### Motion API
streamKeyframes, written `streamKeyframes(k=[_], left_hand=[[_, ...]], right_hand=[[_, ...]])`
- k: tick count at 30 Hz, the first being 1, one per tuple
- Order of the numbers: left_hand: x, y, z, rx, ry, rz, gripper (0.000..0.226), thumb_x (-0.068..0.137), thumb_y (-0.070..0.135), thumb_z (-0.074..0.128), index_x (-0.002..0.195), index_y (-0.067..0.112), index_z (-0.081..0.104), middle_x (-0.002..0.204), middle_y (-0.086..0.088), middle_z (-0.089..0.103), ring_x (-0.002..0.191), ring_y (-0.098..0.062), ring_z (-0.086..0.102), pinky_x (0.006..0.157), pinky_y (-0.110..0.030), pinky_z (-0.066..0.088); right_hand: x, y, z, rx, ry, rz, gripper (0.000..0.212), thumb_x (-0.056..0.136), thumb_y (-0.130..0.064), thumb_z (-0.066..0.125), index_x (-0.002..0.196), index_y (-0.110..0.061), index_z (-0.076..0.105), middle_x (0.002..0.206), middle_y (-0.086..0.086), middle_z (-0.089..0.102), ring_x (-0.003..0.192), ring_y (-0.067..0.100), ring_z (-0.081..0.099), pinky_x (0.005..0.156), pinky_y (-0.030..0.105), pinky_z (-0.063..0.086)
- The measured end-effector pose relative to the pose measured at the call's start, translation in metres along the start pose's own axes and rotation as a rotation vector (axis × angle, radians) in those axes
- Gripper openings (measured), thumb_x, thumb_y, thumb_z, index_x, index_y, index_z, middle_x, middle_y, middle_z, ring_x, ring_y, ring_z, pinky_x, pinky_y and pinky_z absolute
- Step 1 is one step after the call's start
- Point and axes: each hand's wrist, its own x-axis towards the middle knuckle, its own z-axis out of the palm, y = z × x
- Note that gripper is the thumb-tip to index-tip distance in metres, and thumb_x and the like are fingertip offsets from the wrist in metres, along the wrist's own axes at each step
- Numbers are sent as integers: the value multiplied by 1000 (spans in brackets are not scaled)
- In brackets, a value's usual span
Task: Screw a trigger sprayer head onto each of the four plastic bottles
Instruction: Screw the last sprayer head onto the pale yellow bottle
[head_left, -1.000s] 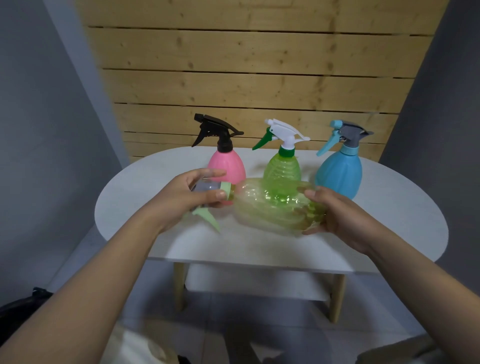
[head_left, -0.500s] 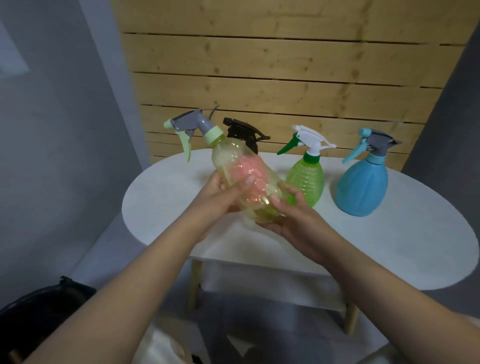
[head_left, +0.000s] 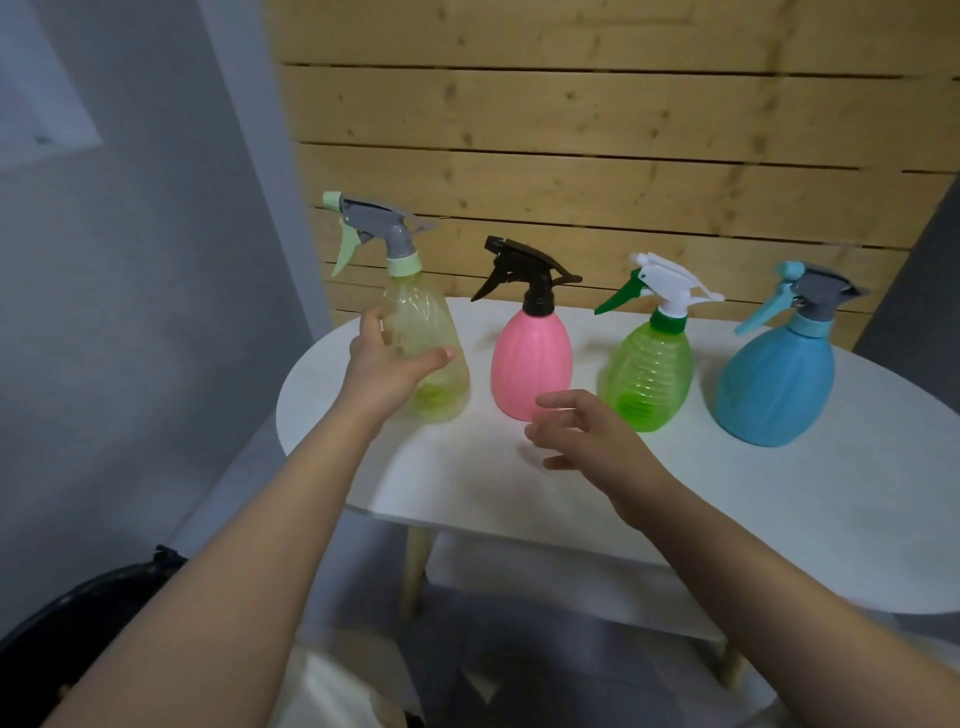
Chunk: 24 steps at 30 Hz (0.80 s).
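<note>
Head view: left hand (head_left: 387, 371) grasps yellow bottle (head_left: 428, 348) upright on table (head_left: 727, 499), sprayer (head_left: 371, 228) fitted above the grip. Right hand (head_left: 587, 434) released, empty, before pink bottle (head_left: 532, 358).

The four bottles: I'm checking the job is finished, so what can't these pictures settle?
All head view:
- How tight each sprayer is: threads hidden under the collars, e.g. the pink bottle's black collar.
- Yellow bottle: left hand covers part of its left side.
- Right hand: motion-blurred, fingers unclear.
- Table: right end cut off by the frame edge.
</note>
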Motion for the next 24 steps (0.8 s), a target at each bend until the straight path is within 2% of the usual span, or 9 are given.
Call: streamKeyframes(k=[1,5,8,14,20,22,24], left_hand=[[3,-3,1,18,4,-6,96,51,45,81,132,29,33,132,-5,47,117,-24,52,99,-44,47],[13,-13,10,62,-23,41,88,67,29,79,139,30,28,138,-3,40,127,-20,42,103,-42,41],[17,-15,17,66,-43,48,89,69,26,77,142,30,25,143,-2,38,131,-20,38,106,-46,40],[23,-16,24,107,-1,44,90,74,24,74,145,28,17,147,-3,32,134,-23,35,106,-41,38],[16,-11,23,133,23,5,104,71,28,77,147,29,7,149,-8,30,133,-29,37,106,-46,39],[7,-5,24,151,85,54,99,73,27,75,148,24,10,148,-10,29,133,-28,37,106,-43,38],[-7,5,25,181,184,148,82,79,25,70,145,19,21,145,-10,31,132,-24,36,105,-36,36]], right_hand=[[1,0,-2,-8,4,11,37,82,-14,68,117,-13,56,114,15,61,91,18,61,71,27,53],[4,3,-5,-32,-2,47,35,82,-12,66,115,-12,56,102,11,63,82,16,61,69,27,52],[5,5,-6,-41,-15,61,34,82,-11,66,115,-12,56,93,6,62,79,15,60,66,25,51],[6,5,-8,-46,-23,58,33,82,-11,65,114,-12,56,93,6,62,80,16,61,67,27,52],[3,4,-13,-82,-17,37,31,83,-12,64,113,-12,57,91,6,63,81,17,62,69,28,53],[-1,0,-18,-91,1,6,29,84,-11,63,112,-13,59,90,8,65,82,18,64,70,28,53],[-8,-10,-24,-106,15,-47,23,85,-10,62,106,-16,61,93,14,69,81,18,67,70,27,54]])
